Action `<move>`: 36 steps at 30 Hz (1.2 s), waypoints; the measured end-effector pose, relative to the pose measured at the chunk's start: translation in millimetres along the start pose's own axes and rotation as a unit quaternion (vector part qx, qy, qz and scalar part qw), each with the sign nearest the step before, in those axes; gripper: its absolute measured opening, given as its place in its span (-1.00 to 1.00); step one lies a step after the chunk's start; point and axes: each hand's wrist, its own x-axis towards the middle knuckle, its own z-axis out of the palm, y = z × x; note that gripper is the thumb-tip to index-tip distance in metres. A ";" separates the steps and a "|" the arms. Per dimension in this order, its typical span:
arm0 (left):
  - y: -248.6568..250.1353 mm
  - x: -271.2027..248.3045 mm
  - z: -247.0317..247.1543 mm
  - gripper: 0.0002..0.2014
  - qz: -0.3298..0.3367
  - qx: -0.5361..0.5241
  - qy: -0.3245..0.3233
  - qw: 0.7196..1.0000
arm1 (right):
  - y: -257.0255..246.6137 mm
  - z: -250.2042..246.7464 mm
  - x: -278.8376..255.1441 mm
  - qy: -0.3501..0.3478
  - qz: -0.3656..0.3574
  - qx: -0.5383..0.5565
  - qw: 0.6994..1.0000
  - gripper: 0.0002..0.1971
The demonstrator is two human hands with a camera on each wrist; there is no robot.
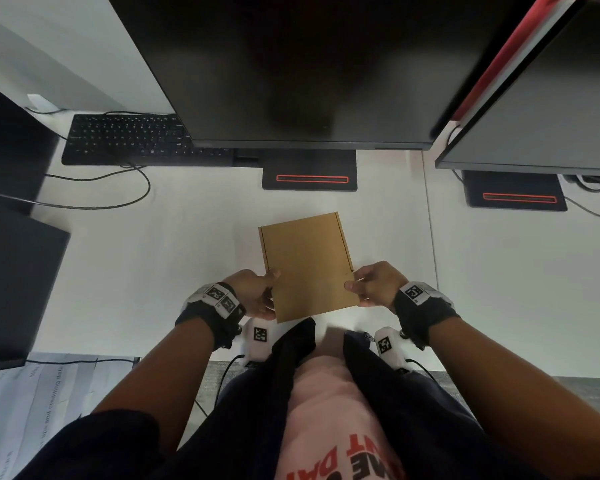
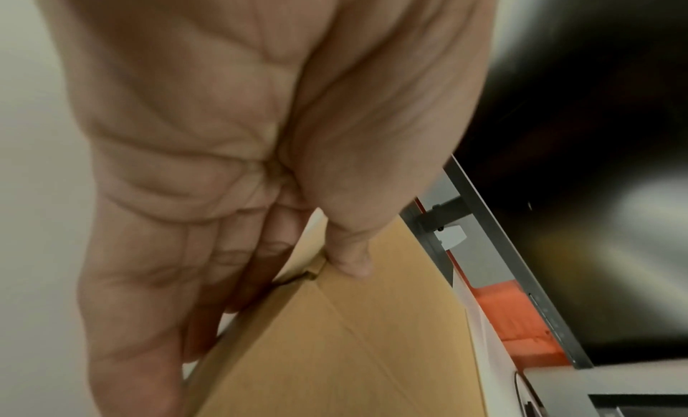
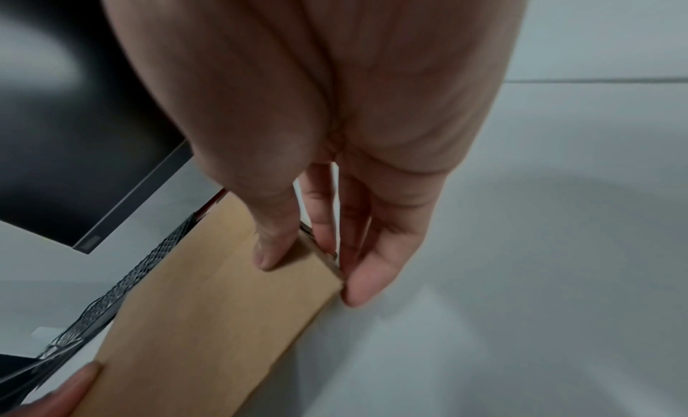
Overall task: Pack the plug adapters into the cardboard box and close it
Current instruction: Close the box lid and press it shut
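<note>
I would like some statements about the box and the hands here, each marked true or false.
1. The box is closed. True.
2. Both hands hold the box, the left hand on its left side and the right hand on its right side. True.
3. Plug adapters lie on the desk beside the box. False: none are visible anywhere.
4. The right thumb presses on the top of the box. True.
5. The keyboard is to the right of the box. False: it is far left, partly under the monitor.
</note>
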 end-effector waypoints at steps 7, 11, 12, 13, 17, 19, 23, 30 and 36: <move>5.1 -0.2 2.9 -0.56 0.034 -0.044 0.015 0.998 | -4.2 2.4 -1.1 0.026 -0.018 0.035 0.999 -0.86; 16.5 6.2 1.8 -0.53 0.038 -0.032 0.047 0.998 | -6.0 3.2 5.3 0.039 -0.017 0.019 0.999 -0.68; 19.6 9.2 0.6 -0.49 0.050 -0.011 0.067 0.996 | -6.3 2.8 7.2 0.044 -0.021 0.006 0.999 -0.66; 22.7 12.5 -1.5 -0.41 0.071 0.026 0.094 0.993 | -7.2 2.0 7.5 0.051 -0.025 -0.015 0.998 -0.67; 36.4 12.0 -4.2 -0.19 0.138 0.118 0.120 0.976 | -8.6 -2.6 8.7 0.095 -0.046 -0.085 0.991 -0.78; 42.0 12.9 -4.3 -0.09 0.142 0.136 0.118 0.973 | -10.3 -1.3 11.1 0.121 -0.054 -0.092 0.987 -0.76; 52.0 12.9 -8.3 0.07 0.132 0.192 0.114 0.966 | -18.8 2.1 19.6 0.160 -0.136 -0.175 0.962 -0.34; 80.7 18.0 3.2 0.01 0.151 0.285 0.095 0.942 | -49.0 7.2 34.3 0.162 -0.269 -0.489 0.814 0.13; 102.7 27.1 24.3 -0.02 0.169 0.341 0.077 0.921 | -46.4 12.0 49.6 0.186 -0.257 -0.557 0.768 0.05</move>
